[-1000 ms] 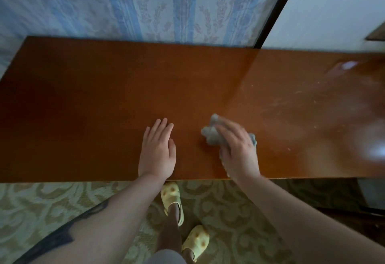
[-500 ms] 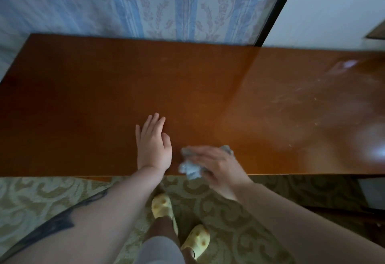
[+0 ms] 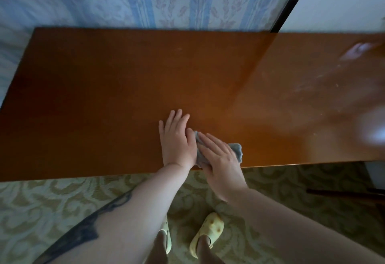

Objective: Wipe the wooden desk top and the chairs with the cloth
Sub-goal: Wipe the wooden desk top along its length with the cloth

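Both forearms are bare, no sleeves; a dark tattoo (image 3: 83, 230) runs along the left forearm; pale yellow perforated clogs (image 3: 209, 231) cover both feet

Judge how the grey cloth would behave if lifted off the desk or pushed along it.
The cloth looks bunched and wrinkled under the right hand, so it would likely droop when lifted. It seems thin and light. On the glossy desk top it should slide easily, probably bunching further.

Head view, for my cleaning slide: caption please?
Right hand presses a grey cloth on the wooden desk beside the flat left hand.
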Demonstrator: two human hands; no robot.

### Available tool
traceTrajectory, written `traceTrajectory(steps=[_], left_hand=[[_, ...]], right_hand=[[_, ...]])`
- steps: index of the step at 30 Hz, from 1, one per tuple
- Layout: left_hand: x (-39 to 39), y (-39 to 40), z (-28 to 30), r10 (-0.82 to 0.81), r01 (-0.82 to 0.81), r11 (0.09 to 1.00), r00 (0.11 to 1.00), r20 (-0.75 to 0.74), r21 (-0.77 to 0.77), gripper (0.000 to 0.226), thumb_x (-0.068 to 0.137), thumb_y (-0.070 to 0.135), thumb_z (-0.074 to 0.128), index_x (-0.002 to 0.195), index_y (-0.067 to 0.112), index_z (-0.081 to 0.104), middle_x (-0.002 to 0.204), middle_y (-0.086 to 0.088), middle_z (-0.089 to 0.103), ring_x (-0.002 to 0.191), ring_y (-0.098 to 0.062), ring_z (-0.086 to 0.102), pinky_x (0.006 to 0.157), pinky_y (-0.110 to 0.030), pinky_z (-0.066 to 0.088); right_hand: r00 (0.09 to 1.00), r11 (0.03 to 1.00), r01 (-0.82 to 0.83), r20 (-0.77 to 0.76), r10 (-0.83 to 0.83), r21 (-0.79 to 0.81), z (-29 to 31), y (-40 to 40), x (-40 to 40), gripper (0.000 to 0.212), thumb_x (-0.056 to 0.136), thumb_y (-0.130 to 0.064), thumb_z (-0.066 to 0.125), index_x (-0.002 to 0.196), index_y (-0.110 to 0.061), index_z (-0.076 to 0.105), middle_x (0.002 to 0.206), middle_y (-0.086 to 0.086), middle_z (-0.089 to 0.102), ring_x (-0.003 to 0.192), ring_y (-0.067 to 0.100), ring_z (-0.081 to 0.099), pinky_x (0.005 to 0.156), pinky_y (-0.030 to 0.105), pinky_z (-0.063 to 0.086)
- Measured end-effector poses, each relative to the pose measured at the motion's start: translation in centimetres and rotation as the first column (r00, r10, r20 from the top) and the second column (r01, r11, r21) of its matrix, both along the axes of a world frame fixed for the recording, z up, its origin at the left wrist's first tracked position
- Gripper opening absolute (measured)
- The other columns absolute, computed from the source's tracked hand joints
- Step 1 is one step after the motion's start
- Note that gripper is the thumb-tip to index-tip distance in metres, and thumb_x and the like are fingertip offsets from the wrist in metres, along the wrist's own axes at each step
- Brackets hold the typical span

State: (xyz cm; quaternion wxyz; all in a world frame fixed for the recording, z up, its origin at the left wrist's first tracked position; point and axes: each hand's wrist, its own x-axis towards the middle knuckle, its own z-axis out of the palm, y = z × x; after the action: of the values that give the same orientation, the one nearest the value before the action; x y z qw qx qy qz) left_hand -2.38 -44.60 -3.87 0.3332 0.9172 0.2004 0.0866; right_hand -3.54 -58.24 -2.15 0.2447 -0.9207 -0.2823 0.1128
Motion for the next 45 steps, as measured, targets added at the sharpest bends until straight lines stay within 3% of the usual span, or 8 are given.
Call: traceTrajectory(steps=[3,7,11,21,28,34,39,45], left_hand=[[-1.5,2.9,0.0,-0.2,0.202,0.976,0.979,0.031,-0.084,0.036,0.101,0.015,0.04,0.134,0.016,0.054,0.15,0.004,0.04,0.143,-0.005,0.022,0.121,-0.028,0.007],[-2.7,7.7,0.4,-0.353,0.354,0.927,0.935,0.027,-0.124,0.039,0.101,0.017,0.041,0.139,0.02,0.05,0.149,0.009,0.039,0.141,0.0,0.023,0.116,-0.021,0.02],[-3.3,10.3,-0.1,-0.189,0.195,0.974,0.98,0.059,-0.113,0.039,0.102,0.022,0.038,0.14,0.022,0.047,0.152,0.008,0.035,0.144,-0.005,0.021,0.118,-0.029,0.02],[-3.7,13.0,-0.2,-0.167,0.2,0.941,0.976,0.139,-0.273,0.039,0.102,0.028,0.036,0.138,0.024,0.048,0.152,0.015,0.032,0.139,-0.005,0.032,0.111,-0.028,0.032],[-4.0,15.7,-0.6,-0.236,0.28,0.93,0.951,0.198,-0.239,0.047,0.099,0.04,0.031,0.139,0.022,0.048,0.152,0.011,0.033,0.134,0.006,0.033,0.104,-0.015,0.035],[-3.7,15.5,-0.6,-0.103,0.137,0.974,0.977,0.189,-0.179,0.051,0.097,0.044,0.026,0.138,0.023,0.049,0.151,0.008,0.037,0.14,-0.007,0.031,0.111,-0.019,0.025],[-3.7,15.5,-0.7,-0.147,0.187,0.962,0.969,0.198,-0.199,0.049,0.098,0.042,0.028,0.137,0.022,0.049,0.15,0.009,0.038,0.14,-0.006,0.03,0.112,-0.026,0.028],[-3.4,14.9,-0.7,-0.207,0.206,0.978,0.978,0.02,0.03,0.065,0.095,0.054,0.011,0.143,0.024,0.042,0.155,0.006,0.032,0.145,-0.012,0.021,0.118,-0.028,0.015]], right_hand=[[0.988,0.995,-0.097,-0.119,0.094,-0.013,2.3,-1.7,3.5,0.045,0.084,-0.015,0.068,0.126,-0.031,0.061,0.132,-0.019,0.051,0.128,-0.001,0.035,0.106,0.007,0.012],[0.835,0.83,0.544,0.023,-0.55,0.12,2.2,-0.6,7.7,0.037,0.087,-0.022,0.067,0.124,-0.025,0.064,0.13,-0.014,0.054,0.124,0.016,0.042,0.104,0.032,0.033],[0.663,0.672,0.739,0.117,-0.739,0.051,-1.7,6.5,4.9,0.039,0.093,-0.025,0.057,0.132,-0.026,0.057,0.147,-0.005,0.044,0.136,0.022,0.033,0.111,0.04,0.022],[0.981,0.982,-0.178,0.084,0.173,0.058,0.5,8.6,0.8,0.041,0.088,-0.009,0.061,0.124,-0.029,0.064,0.133,-0.013,0.057,0.124,0.011,0.045,0.106,0.037,0.033],[0.714,0.727,0.686,0.176,-0.677,0.013,-1.9,11.5,4.5,0.037,0.099,-0.022,0.046,0.134,-0.028,0.054,0.147,-0.004,0.045,0.137,0.023,0.034,0.116,0.043,0.016],[0.972,0.985,0.147,0.172,-0.161,0.093,-2.1,15.0,-3.1,0.041,0.091,-0.015,0.058,0.13,-0.028,0.06,0.14,-0.009,0.052,0.135,0.014,0.04,0.114,0.037,0.029],[0.938,0.947,-0.319,0.151,0.311,0.03,0.4,9.0,-2.6,0.05,0.083,-0.008,0.069,0.126,-0.034,0.061,0.136,-0.016,0.054,0.129,0.006,0.045,0.105,0.035,0.043],[0.758,0.77,0.634,0.137,-0.637,0.076,0.1,8.8,3.6,0.037,0.095,-0.017,0.055,0.13,-0.029,0.059,0.142,-0.01,0.05,0.132,0.017,0.04,0.105,0.04,0.035]])
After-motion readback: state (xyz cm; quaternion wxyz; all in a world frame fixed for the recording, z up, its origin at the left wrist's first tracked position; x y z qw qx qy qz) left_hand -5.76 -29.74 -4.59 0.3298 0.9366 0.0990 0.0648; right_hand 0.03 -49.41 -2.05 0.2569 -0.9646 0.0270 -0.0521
